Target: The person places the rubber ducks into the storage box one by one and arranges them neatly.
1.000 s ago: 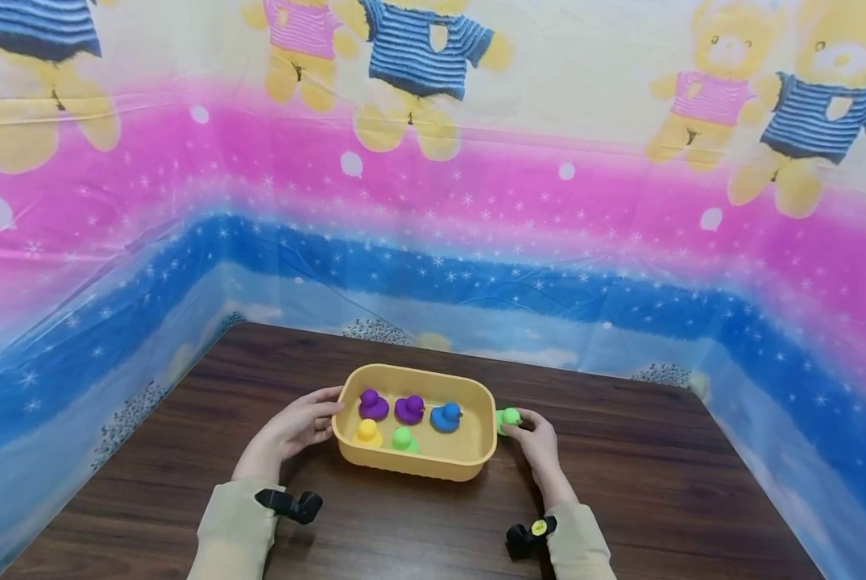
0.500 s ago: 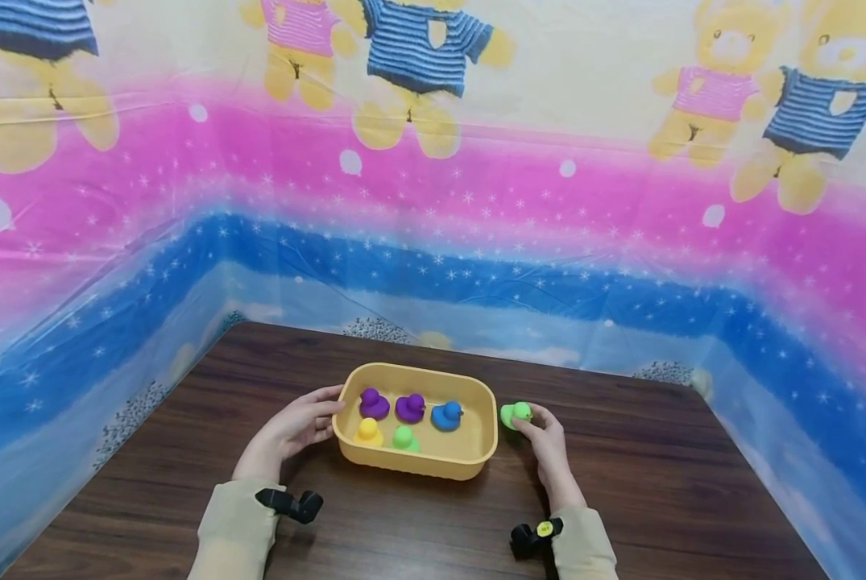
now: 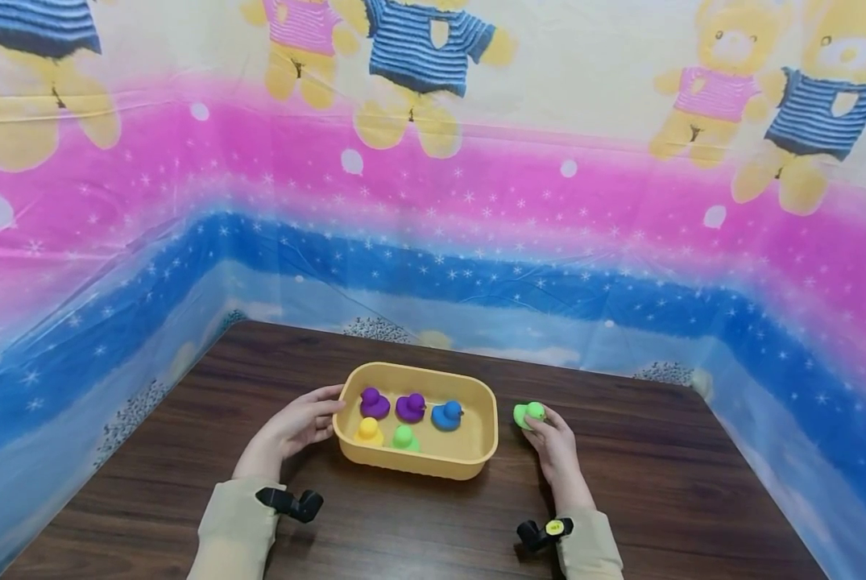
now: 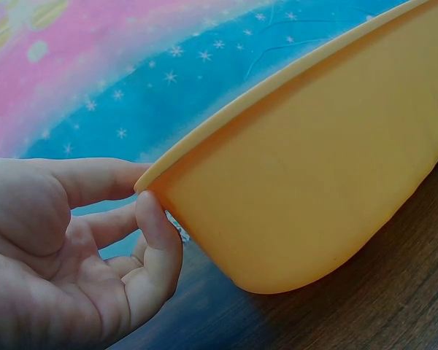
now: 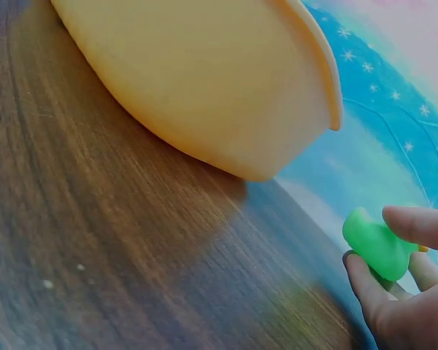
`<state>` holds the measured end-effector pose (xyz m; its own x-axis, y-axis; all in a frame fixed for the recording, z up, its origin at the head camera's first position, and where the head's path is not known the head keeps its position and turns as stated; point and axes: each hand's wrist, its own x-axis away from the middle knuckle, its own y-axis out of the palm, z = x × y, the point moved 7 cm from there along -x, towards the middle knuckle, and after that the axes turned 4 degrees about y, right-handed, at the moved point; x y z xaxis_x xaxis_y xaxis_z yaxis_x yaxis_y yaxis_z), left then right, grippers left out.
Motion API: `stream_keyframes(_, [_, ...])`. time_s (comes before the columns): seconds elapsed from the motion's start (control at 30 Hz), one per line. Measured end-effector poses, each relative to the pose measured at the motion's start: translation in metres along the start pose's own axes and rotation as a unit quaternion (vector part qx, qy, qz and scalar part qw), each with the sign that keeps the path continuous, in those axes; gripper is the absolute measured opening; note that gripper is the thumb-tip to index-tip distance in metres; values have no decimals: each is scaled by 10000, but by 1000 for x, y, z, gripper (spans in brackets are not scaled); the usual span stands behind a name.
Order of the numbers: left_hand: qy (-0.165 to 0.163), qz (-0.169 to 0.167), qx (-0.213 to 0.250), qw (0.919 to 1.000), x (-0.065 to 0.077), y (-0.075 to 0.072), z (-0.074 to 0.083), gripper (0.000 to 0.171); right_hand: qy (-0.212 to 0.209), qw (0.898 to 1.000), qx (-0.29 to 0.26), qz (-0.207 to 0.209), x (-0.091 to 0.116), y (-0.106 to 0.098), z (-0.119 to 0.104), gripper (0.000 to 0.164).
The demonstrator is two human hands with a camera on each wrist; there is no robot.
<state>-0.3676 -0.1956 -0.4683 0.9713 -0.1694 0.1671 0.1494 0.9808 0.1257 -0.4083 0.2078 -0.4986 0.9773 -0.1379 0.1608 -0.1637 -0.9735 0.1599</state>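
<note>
A yellow plastic basin (image 3: 421, 466) stands on the dark wooden table. Inside it are two purple rubber ducks (image 3: 374, 404), a blue rubber duck (image 3: 447, 416), a yellow rubber duck (image 3: 368, 432) and a green rubber duck (image 3: 404, 439). At the basin's left end, my left hand (image 3: 295, 424) pinches the rim; the left wrist view shows the hand (image 4: 80, 248) with thumb and fingers at the rim's corner. My right hand (image 3: 557, 453) pinches another green duck (image 3: 528, 414) to the right of the basin, apart from it. The right wrist view shows this duck (image 5: 379, 244) between thumb and fingers.
The brown tabletop (image 3: 657, 475) stretches out around the basin. A printed cloth (image 3: 433, 266) with bears and snowflakes hangs along the back and both sides of the table. Each wrist wears a black camera strap (image 3: 291, 505).
The right hand has carried the green duck rightward, away from the basin's right end. The left hand and the basin have stayed in place.
</note>
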Motion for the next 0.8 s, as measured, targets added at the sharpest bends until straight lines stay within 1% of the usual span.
stream_keyframes(0.2, [-13, 3, 32, 10000, 1, 2, 1, 61, 30, 9997, -225, -4, 1, -3, 0, 56])
stream_keyframes(0.53, [-18, -22, 74, 10000, 0, 2, 1, 61, 143, 9994, -298, -69, 0, -2, 2, 61])
stream_keyframes(0.7, [-8, -13, 68, 10000, 0, 2, 1, 61, 172, 9990, -384, -127, 1, 1, -1, 61])
stream_keyframes(0.8, [-1, 10, 64, 10000, -1, 2, 0, 61, 88, 9986, -453, -256, 2, 6, -6, 62])
